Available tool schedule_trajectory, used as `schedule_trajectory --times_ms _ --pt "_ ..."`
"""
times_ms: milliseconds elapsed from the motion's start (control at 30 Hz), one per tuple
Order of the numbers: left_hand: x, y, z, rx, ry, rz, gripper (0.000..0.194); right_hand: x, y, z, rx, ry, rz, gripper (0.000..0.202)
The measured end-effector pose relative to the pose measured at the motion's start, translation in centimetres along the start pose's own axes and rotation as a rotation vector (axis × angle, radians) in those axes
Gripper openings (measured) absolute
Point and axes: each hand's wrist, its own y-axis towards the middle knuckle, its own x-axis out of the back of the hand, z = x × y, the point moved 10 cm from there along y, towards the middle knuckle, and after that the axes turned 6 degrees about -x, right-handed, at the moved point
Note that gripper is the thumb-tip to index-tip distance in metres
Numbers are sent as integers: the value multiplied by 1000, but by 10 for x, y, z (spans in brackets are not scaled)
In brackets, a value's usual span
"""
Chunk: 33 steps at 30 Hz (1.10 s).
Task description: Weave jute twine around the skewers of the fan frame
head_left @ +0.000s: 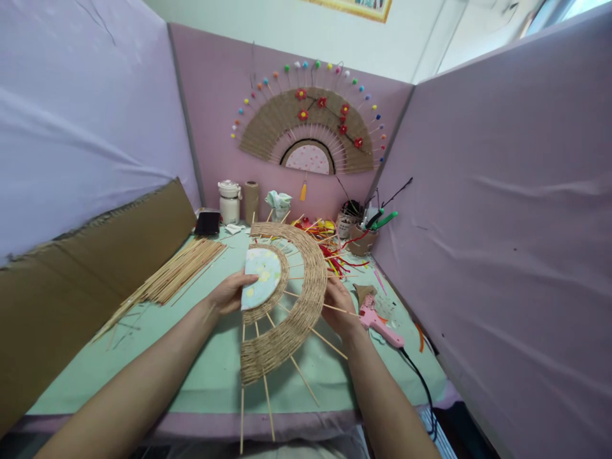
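Observation:
A half-round fan [313,280] of woven twine on thin wooden sticks is held up over the table, its straight edge facing left. At its centre is a pale blue half-disc [261,280] with yellow patches. My left hand [232,291] grips that straight edge, thumb on the front of the half-disc and fingers behind it. On the other side my right hand [340,303] supports the woven outer band from behind; its fingers are mostly hidden by the fan. Bare stick ends poke out beyond the band, several of them pointing toward me.
Loose sticks [184,271] lie at left by a cardboard sheet [119,248]. A pink glue gun [382,328] with a black cord rests at right. Behind are red and yellow pipe cleaners [337,261], a tool pot [362,241] and a white jar [230,203]. A finished fan [268,131] hangs on the back panel.

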Motion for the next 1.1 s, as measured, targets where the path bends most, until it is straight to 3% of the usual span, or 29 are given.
schedule_trajectory --times_ms 233,367,733,1100 --pt "33 6 -17 -31 77 -130 48 15 -3 29 287 -527 -196 19" --pt "40 8 -15 -9 96 -184 36 14 -11 38 382 -681 -264 19" --pt "39 4 -24 -11 218 -186 17 17 -17 46 413 -729 -316 19" --pt "40 -5 -26 76 325 -215 28 18 -24 60 512 -729 -378 19"
